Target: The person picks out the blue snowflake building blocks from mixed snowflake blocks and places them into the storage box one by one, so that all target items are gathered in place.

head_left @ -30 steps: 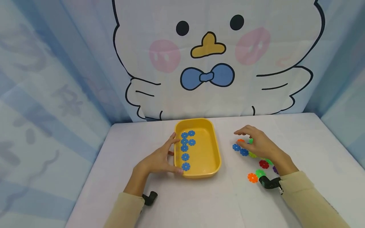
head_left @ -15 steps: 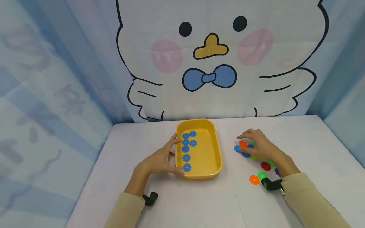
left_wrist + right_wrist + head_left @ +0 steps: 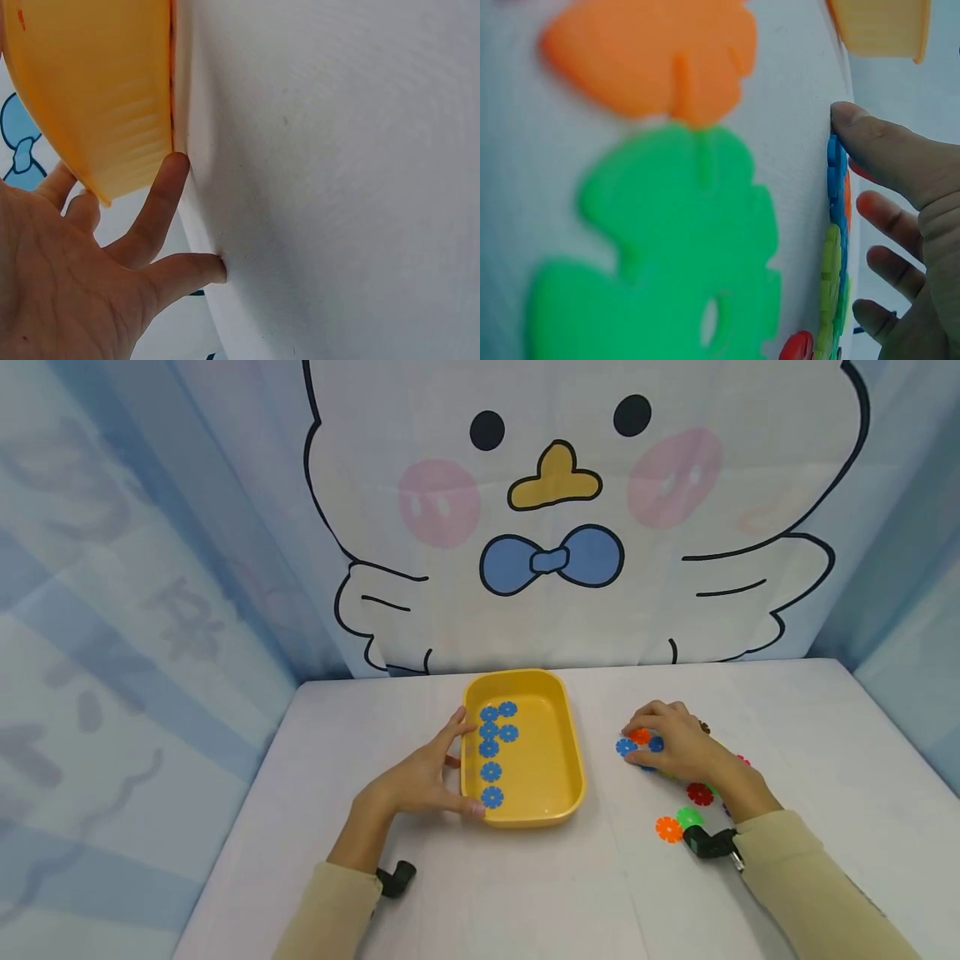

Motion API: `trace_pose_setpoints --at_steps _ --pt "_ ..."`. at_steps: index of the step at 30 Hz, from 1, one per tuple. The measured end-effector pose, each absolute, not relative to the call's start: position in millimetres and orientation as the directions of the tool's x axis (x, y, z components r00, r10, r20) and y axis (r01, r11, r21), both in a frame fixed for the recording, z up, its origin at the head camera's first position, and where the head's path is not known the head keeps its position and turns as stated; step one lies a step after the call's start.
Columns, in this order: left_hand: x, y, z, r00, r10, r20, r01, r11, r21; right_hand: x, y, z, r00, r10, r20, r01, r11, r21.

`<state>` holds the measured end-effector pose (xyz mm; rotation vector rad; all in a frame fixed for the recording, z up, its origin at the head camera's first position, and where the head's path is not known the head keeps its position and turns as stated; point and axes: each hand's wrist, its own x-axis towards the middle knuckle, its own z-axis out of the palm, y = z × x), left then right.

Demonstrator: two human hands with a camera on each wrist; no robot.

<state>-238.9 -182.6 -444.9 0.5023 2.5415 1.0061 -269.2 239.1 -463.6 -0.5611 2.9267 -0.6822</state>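
Note:
On the left long side of a yellow tray [image 3: 542, 764], my left hand [image 3: 416, 781] lies with fingers spread, thumb at the near corner and a fingertip over the rim. The left wrist view has its fingers against the tray's outer wall [image 3: 97, 112]. Several flower-shaped blue discs [image 3: 491, 772] line the left part of the tray floor. My right hand [image 3: 682, 747] reaches low over a loose pile, thumb tip touching the edge of a blue disc [image 3: 834, 169]. Another blue disc [image 3: 626, 747] and an orange disc [image 3: 640, 737] show between thumb and index finger. The palm hides part of the pile.
Nearer the right wrist lie a red disc [image 3: 700, 794], a green disc [image 3: 689, 817] and an orange disc [image 3: 669, 829]. A cartoon-printed curtain [image 3: 555, 618] stands behind the white tabletop [image 3: 525, 893].
My right hand has lowered onto the pile, its thumb and index finger now at the blue and orange discs. The left hand stays at the tray.

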Motion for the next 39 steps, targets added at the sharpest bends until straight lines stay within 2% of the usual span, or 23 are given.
trace_pose_setpoints --at_steps 11,24,29,39 --pt "-238 -184 -445 -0.871 0.453 -0.190 0.199 0.680 0.705 -269 239 -465 -0.929 -0.369 -0.019 -0.317 0.823 -0.472" --pt "-239 -184 -446 -0.873 0.449 -0.190 0.194 0.677 0.710 -269 230 -456 -0.889 -0.458 -0.029 -0.371 0.754 -0.542" --pt "-238 -185 -446 -0.873 0.449 -0.190 0.194 0.677 0.710 -267 228 -456 -0.865 -0.501 -0.030 -0.411 0.740 -0.533" --pt "-237 -183 -443 -0.870 0.453 -0.194 0.196 0.680 0.707 -262 230 -455 -0.861 -0.508 -0.026 -0.435 0.762 -0.479"
